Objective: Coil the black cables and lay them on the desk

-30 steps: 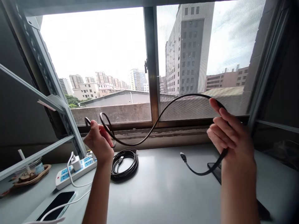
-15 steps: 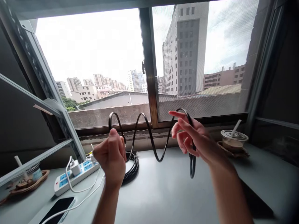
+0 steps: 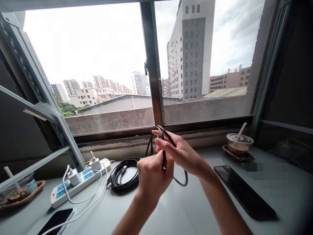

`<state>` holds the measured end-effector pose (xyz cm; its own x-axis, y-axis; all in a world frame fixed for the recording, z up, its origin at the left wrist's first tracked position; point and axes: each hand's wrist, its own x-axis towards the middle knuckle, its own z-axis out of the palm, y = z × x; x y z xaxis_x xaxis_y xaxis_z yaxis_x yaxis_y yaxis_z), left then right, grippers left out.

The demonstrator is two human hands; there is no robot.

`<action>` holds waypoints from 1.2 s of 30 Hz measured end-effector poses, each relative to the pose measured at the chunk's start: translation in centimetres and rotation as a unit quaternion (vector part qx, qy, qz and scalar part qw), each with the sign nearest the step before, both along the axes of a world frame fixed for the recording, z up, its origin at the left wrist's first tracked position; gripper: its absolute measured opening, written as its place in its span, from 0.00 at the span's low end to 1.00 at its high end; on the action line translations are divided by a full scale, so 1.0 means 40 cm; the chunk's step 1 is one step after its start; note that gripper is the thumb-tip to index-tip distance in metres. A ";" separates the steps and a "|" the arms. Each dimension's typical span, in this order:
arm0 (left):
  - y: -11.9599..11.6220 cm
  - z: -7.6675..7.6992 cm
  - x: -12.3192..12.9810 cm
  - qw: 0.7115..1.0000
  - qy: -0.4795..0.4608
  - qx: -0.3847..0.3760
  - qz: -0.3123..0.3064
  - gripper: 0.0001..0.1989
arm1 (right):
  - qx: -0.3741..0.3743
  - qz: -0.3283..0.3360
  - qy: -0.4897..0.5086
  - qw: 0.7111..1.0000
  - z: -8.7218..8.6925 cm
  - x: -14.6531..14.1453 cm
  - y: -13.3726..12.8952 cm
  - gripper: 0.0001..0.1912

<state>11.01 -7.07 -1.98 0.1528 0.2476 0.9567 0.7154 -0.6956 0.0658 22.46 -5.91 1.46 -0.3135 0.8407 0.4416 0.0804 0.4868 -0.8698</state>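
Observation:
A black cable (image 3: 168,134) is looped between my two hands above the desk. My left hand (image 3: 156,169) is closed in a fist round part of it, close against my right palm. The fingers of my right hand (image 3: 179,151) are curled about the loops, with index finger and thumb pointing left. One loop hangs below my right hand, and a cable end with a dark connector (image 3: 151,150) dangles behind the hands. Behind my left wrist lies a coiled black cable (image 3: 117,187) with a plug showing inside the coil.
A white power strip (image 3: 80,182) with chargers and white cords stands on the left, near a phone (image 3: 57,222). On the right lie a black phone (image 3: 244,192) and a lidded drink cup (image 3: 238,143) on a holder. Another cup (image 3: 30,186) sits far left, beside a metal shelf frame (image 3: 66,130).
My left hand has moved right to meet my right hand, which has come left and slightly lower. The stretched waves of cable have gathered into loops. The view has shifted slightly right.

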 end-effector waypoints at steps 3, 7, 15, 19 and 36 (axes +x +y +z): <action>0.000 -0.012 0.008 0.998 -0.008 0.041 0.047 0.14 | 0.028 -0.071 -0.053 0.996 -0.004 -0.004 -0.003 0.30; 0.001 -0.021 0.010 0.997 -0.026 0.048 0.048 0.14 | -0.003 -0.108 -0.082 0.991 -0.009 -0.002 -0.012 0.37; 0.013 -0.037 0.007 0.997 -0.049 0.045 0.028 0.11 | -0.055 0.035 0.024 0.998 -0.008 -0.011 0.004 0.34; 0.016 -0.035 0.004 0.997 -0.048 0.065 0.011 0.09 | -0.044 0.012 0.075 0.996 -0.011 -0.017 0.016 0.37; -0.016 0.006 -0.006 0.992 -0.029 -0.111 -0.053 0.05 | 0.071 -0.111 0.067 0.989 -0.016 0.015 0.047 0.20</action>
<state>10.77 -7.71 -1.72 0.1349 0.4382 0.8887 0.6293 -0.7307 0.2648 23.05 -4.04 0.81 -0.0599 0.8092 0.5845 0.0875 0.5876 -0.8044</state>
